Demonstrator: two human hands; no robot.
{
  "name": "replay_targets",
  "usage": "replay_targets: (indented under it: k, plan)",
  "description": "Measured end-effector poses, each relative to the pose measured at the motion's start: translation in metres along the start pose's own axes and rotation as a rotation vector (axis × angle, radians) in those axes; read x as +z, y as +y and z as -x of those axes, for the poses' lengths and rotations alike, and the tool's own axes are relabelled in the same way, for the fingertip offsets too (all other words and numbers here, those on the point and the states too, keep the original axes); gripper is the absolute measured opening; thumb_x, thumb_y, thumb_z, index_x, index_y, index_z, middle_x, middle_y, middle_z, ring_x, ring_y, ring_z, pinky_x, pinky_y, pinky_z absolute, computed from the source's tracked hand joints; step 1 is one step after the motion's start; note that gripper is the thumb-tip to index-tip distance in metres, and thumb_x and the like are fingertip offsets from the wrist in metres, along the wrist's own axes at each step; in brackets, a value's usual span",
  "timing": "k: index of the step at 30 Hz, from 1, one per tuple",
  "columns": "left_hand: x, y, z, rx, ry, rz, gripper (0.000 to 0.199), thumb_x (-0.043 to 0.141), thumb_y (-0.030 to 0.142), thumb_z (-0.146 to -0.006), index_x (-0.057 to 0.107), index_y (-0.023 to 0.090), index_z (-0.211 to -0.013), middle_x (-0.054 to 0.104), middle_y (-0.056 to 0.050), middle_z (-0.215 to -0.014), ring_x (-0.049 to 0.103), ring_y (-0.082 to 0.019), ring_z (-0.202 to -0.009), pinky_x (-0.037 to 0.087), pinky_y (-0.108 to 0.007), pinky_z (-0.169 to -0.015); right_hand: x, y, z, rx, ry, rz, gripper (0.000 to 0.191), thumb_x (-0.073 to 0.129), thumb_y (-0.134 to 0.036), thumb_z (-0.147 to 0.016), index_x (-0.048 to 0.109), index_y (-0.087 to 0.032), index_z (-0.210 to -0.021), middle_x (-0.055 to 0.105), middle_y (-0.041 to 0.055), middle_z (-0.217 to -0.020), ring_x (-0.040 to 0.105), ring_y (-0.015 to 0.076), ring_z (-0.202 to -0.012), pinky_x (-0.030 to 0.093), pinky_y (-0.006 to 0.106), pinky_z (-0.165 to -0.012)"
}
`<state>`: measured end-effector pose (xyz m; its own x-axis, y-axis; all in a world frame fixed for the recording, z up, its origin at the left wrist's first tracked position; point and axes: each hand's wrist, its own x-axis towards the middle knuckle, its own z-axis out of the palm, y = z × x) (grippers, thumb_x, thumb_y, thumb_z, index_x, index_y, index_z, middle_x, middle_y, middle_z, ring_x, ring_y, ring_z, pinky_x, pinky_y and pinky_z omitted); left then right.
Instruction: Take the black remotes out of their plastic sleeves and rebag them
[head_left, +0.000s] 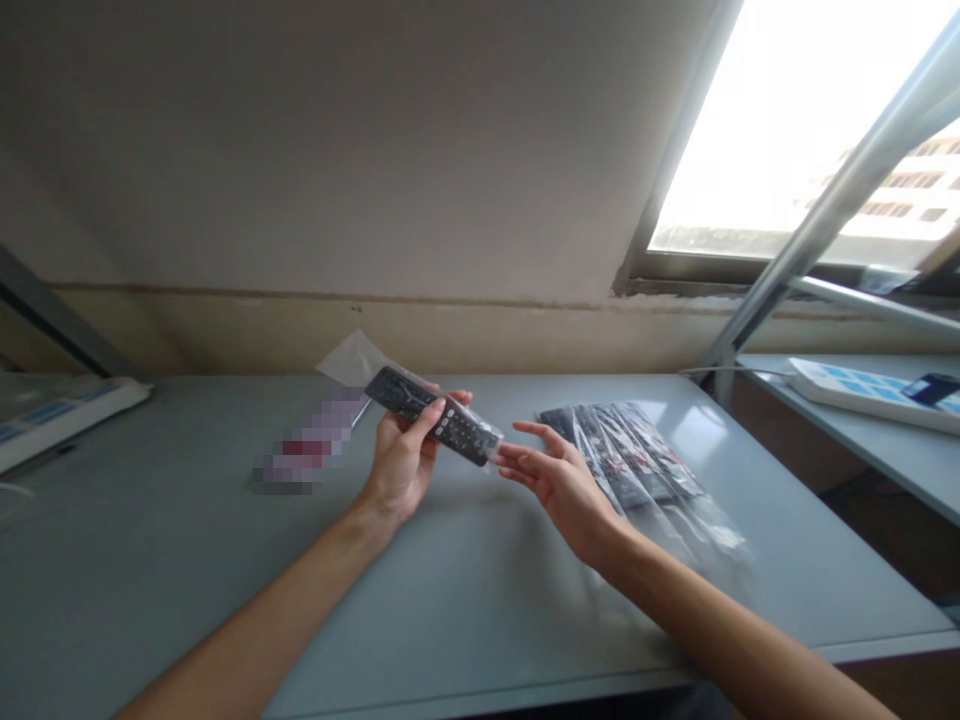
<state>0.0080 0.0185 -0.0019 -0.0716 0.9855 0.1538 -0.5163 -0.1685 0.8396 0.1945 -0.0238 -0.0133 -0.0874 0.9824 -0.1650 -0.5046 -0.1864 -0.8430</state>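
My left hand [405, 450] is closed around a black remote control [461, 432], its thumb on the buttons. Clear plastic sleeve [352, 358] wraps the remote, and the loose end sticks out past its upper left. At the remote's lower right end is my right hand [559, 480], its fingers stretched out and the tips at the plastic there. Partly behind the right hand lies a clear plastic bag [637, 450] with several dark items inside. On the desk left of my left hand is a pixelated pink and red item [311, 445], whose kind I cannot make out.
The grey desk [450, 620] meets a wall at its back. A white power strip or similar box [75, 415] lies at the left edge. Metal bed-like posts [795, 260] rise at the right, beside another surface with a white and blue strip [870, 390].
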Motion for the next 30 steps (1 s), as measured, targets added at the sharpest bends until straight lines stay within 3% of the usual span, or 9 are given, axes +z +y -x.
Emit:
replay_targets:
  k: [4,13,20,24,30]
  plan:
    - [-0.0015,-0.0028,-0.0008,0.005,0.009,-0.008,0.044,0.09,0.03,-0.073,0.061,0.02,-0.104,0.081,-0.008,-0.098,0.074,-0.025,-0.1,0.053,-0.038,-0.092,-0.0009,0.0,-0.0019,-0.019,0.026,-0.035,0.05,0.08,-0.014,-0.073,0.056,-0.019,-0.117,0.08,0.012,-0.102,0.078,0.0266,-0.098,0.056,0.046,-0.103]
    - [-0.0039,-0.0014,-0.0048,0.01,0.036,0.02,0.04,0.09,0.028,-0.072,0.062,0.019,-0.099,0.081,-0.008,-0.099,0.074,-0.025,-0.104,0.053,-0.04,-0.098,0.0012,-0.0006,-0.0003,0.003,-0.053,-0.071,0.05,0.078,-0.013,-0.076,0.052,-0.02,-0.118,0.08,0.0101,-0.097,0.079,0.0253,-0.097,0.055,0.047,-0.106]
    - [-0.0032,-0.0027,-0.0005,-0.036,-0.057,0.021,0.033,0.085,0.027,-0.079,0.062,0.019,-0.1,0.081,-0.009,-0.102,0.076,-0.024,-0.093,0.055,-0.04,-0.092,0.0034,-0.0006,0.001,0.022,-0.056,-0.091,0.053,0.077,-0.011,-0.071,0.054,-0.019,-0.119,0.081,0.0088,-0.095,0.078,0.0236,-0.097,0.054,0.043,-0.107]
    - [-0.0031,-0.0055,0.0027,-0.08,-0.096,0.02,0.034,0.086,0.028,-0.079,0.061,0.02,-0.1,0.081,-0.009,-0.099,0.075,-0.027,-0.102,0.056,-0.04,-0.09,0.0029,0.0012,0.0008,0.019,-0.094,-0.128,0.055,0.077,-0.011,-0.072,0.056,-0.019,-0.122,0.079,0.0057,-0.093,0.077,0.0247,-0.103,0.052,0.044,-0.109]
    - [-0.003,-0.0058,0.0036,-0.118,-0.169,-0.005,0.035,0.085,0.027,-0.08,0.06,0.019,-0.102,0.081,-0.01,-0.1,0.076,-0.026,-0.1,0.056,-0.038,-0.087,0.0058,-0.0031,0.0016,0.031,-0.165,-0.154,0.059,0.071,-0.011,-0.071,0.053,-0.018,-0.127,0.08,0.0112,-0.103,0.077,0.028,-0.106,0.045,0.05,-0.114]
